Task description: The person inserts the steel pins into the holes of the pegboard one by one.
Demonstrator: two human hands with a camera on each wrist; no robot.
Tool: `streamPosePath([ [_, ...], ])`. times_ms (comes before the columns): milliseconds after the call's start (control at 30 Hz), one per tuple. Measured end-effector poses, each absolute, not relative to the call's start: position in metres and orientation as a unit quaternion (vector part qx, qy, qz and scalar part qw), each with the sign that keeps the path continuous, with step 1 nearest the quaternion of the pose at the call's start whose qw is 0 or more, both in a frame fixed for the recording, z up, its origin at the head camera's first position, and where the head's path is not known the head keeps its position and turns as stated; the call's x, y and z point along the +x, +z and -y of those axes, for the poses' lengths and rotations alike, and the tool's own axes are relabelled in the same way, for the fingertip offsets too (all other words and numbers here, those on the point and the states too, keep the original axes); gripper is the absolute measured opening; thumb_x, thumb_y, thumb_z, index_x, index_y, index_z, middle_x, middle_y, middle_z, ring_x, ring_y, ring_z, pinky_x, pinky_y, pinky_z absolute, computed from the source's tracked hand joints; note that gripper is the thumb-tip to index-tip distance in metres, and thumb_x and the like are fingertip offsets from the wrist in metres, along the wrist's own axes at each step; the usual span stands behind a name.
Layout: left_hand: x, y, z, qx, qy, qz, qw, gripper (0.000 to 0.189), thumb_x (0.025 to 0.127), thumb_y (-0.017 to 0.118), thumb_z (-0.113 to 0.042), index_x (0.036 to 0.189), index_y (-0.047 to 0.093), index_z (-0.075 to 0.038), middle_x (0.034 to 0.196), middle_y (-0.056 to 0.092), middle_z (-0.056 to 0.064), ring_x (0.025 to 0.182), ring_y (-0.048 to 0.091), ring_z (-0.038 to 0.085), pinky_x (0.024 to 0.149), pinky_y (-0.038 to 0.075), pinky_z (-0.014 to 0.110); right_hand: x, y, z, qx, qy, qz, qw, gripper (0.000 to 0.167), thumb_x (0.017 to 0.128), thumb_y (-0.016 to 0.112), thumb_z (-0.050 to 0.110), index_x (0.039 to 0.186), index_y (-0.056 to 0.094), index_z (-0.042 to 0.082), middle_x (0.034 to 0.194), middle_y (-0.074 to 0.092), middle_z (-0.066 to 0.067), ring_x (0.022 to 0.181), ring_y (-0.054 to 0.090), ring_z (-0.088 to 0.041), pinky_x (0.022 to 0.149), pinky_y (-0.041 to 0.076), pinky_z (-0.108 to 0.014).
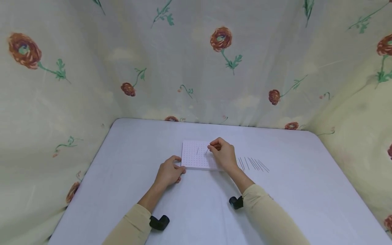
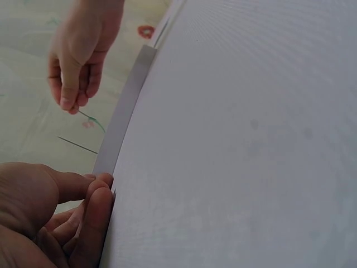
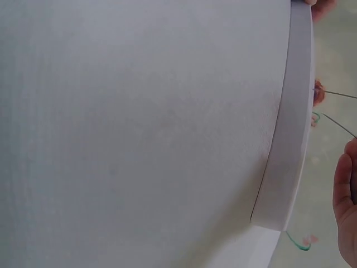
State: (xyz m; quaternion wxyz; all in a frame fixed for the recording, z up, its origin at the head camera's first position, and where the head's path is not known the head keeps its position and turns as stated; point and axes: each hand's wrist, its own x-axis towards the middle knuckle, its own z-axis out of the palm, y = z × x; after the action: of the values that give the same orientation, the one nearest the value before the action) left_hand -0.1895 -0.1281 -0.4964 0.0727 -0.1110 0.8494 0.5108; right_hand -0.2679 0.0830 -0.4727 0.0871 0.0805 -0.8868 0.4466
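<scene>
A white board (image 1: 190, 160) with a grid of small holes lies on the table. My left hand (image 1: 169, 172) grips its near left corner, thumb at the front edge and a finger along the left side. One thin dark pin (image 1: 197, 150) stands up from the board, also seen as a slim pin (image 2: 78, 145) in the left wrist view. Above the board's right half, my right hand (image 1: 224, 156) pinches a second thin pin (image 1: 206, 151) between thumb and fingertips. That held pin (image 3: 339, 125) slants, its lower end close over the holes.
Several similar thin pins (image 1: 241, 164) lie in a slanted row on the white table (image 1: 300, 190), just right of the board. A flowered cloth (image 1: 190, 61) hangs behind and at both sides. Black wrist cameras (image 1: 160, 223) sit at both sleeves.
</scene>
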Motion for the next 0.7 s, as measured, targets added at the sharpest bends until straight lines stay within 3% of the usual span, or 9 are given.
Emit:
streamPosePath([
  [700, -0.190, -0.497, 0.129, -0.113, 0.507, -0.852, 0.070, 0.040, 0.096, 0.069, -0.012, 0.134, 0.058, -0.009, 0.085, 0.076, 0.005, 0.053, 0.063, 0.013, 0.049, 0.055, 0.021, -0.272, -0.478, -0.065, 0.099, 0.417, 0.899, 0.088, 0.009, 0.093, 0.074, 0.014, 0.098, 0.070, 0.008, 0.092, 0.077, -0.008, 0.083, 0.071, -0.020, 0.077, 0.059, -0.032],
])
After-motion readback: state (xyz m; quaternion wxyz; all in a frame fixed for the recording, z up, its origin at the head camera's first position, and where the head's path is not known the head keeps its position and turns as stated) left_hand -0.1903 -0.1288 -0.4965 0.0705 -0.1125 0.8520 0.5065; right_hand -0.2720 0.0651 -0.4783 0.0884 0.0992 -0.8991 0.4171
